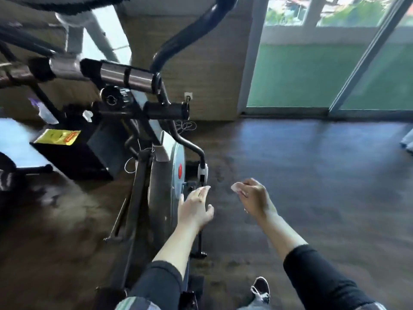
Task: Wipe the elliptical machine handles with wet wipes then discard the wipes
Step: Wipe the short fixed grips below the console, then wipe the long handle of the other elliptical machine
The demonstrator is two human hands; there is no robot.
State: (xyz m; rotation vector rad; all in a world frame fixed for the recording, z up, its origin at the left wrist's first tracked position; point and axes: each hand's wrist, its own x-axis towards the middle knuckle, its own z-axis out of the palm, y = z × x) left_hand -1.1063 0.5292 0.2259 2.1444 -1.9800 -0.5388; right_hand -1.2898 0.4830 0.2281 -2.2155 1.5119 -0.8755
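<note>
The elliptical machine [166, 175] fills the left half of the view. Its fixed handle bar [125, 76] runs across at upper left, and a curved black moving handle [190, 30] rises toward the top. My right hand [252, 198] pinches a small crumpled white wet wipe [237, 187] in its fingertips, held low over the floor to the right of the machine. My left hand [196, 206] hangs beside the machine's flywheel housing with straight fingers and holds nothing.
A black box [73, 157] with a yellow pack [58, 136] on top stands left of the machine. Dark wood floor [312, 175] stretches right toward a glass sliding door [335, 63]. My shoe [260, 288] shows at the bottom.
</note>
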